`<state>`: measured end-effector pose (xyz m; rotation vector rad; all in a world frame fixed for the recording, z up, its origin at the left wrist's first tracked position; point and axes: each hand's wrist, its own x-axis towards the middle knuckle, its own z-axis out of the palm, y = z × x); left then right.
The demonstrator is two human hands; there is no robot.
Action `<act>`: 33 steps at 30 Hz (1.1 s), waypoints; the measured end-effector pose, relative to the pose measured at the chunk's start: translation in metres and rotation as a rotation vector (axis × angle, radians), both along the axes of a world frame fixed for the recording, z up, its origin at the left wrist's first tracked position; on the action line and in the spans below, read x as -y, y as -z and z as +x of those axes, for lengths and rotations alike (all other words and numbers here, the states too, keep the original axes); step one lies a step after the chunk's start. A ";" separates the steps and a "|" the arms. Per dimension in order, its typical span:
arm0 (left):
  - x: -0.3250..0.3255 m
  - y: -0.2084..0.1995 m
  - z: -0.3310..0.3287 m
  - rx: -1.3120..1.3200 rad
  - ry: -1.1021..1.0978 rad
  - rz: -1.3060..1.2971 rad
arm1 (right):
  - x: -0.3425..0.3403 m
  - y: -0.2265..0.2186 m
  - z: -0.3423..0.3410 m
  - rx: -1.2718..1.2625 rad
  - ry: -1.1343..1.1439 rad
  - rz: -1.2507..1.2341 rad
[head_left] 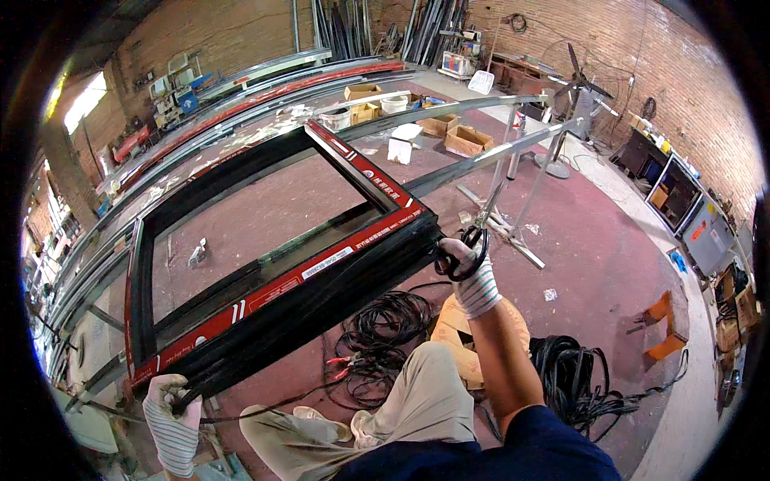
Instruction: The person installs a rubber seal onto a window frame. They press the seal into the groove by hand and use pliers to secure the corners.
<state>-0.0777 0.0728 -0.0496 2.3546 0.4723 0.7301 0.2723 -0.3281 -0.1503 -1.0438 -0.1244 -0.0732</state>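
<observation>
Likely, the big, black, red-taped square-cornered frame (321, 295) is heavy and stiff; lift by opposite sides. It lies over silver metal rails (481, 159). White-gloved left hand (168, 397) pinches a thin, bendy black strip (220, 419); white-gloved right hand (467, 264) squeezes black-handled scissors (486, 247).

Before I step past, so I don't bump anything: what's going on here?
A person handles a black-and-red frame over metal rails. The left grip holds a black strip by the frame's near left corner; the right grip, at its near right corner, holds black looped handles, apparently scissors. Black coils lie on the floor.
</observation>
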 end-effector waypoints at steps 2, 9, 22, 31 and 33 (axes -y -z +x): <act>-0.007 0.004 -0.004 0.004 0.000 -0.008 | 0.015 -0.009 -0.002 -0.117 0.038 -0.084; -0.015 -0.004 -0.012 -0.024 0.082 0.042 | 0.036 -0.040 0.008 0.008 0.139 -0.219; -0.006 -0.021 0.001 0.050 0.015 -0.148 | 0.004 -0.096 0.015 0.066 -0.185 -0.483; 0.015 -0.035 0.002 0.146 0.146 -0.722 | 0.003 -0.032 -0.115 0.450 0.167 -0.417; 0.040 -0.044 0.009 0.152 0.168 -0.758 | -0.005 0.017 -0.145 0.291 0.072 -0.363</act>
